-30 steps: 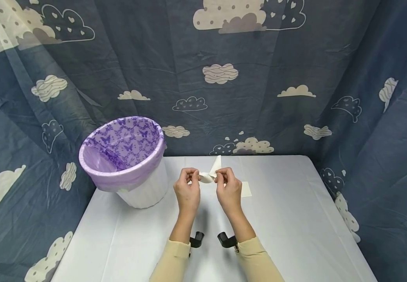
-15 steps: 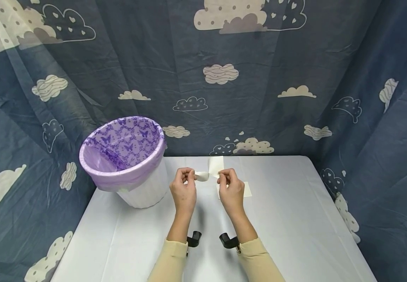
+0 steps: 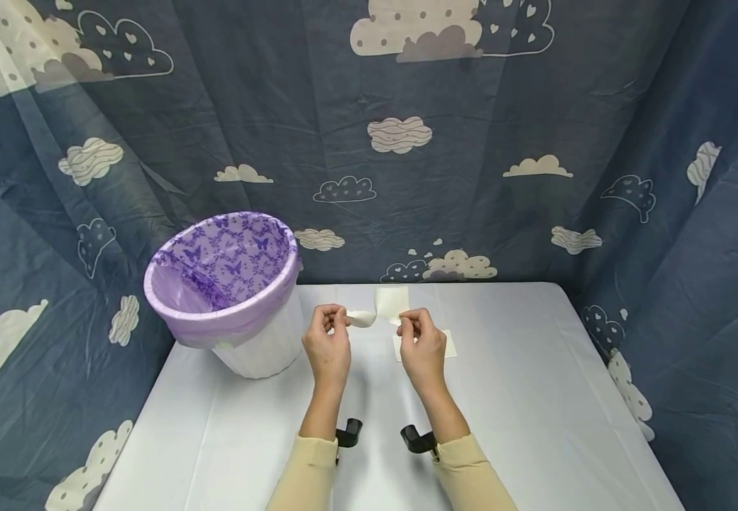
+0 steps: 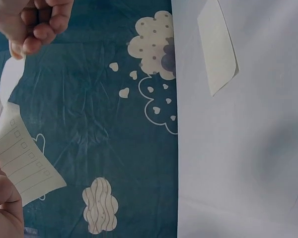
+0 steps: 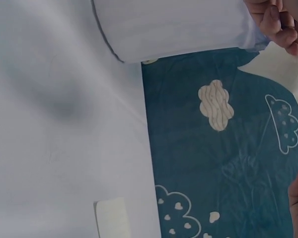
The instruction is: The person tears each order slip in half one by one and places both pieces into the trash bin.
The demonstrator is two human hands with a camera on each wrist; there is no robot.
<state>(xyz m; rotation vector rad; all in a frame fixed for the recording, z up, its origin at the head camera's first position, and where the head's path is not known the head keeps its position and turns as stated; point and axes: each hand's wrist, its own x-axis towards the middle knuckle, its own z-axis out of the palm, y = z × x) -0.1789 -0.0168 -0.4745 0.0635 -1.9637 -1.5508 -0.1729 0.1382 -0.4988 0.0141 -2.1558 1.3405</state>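
Between both hands, above the table, is a cream sheet of note paper [image 3: 392, 302]. Its right part faces the head camera broadly, while the left part shows as a narrow curled strip. Thumb and fingers of my left hand [image 3: 328, 349] pinch the strip's left end. My right hand [image 3: 423, 352] pinches the lower right corner of the broad part. Printed lines and small boxes show on the paper [image 4: 29, 161] in the left wrist view; there it narrows sharply midway, where the two parts meet.
Another cream sheet [image 3: 450, 345] lies on the white table [image 3: 535, 411], partly behind the right hand. A white bin [image 3: 263, 344] with a purple butterfly-patterned liner [image 3: 241, 255] stands at the back left. A dark cloud-print curtain [image 3: 318, 92] surrounds the table's back and sides.
The hands have moved apart, the left one further left. The paper between them has gone from folded and bunched to spread out, with its broad part turned flat toward the head camera.
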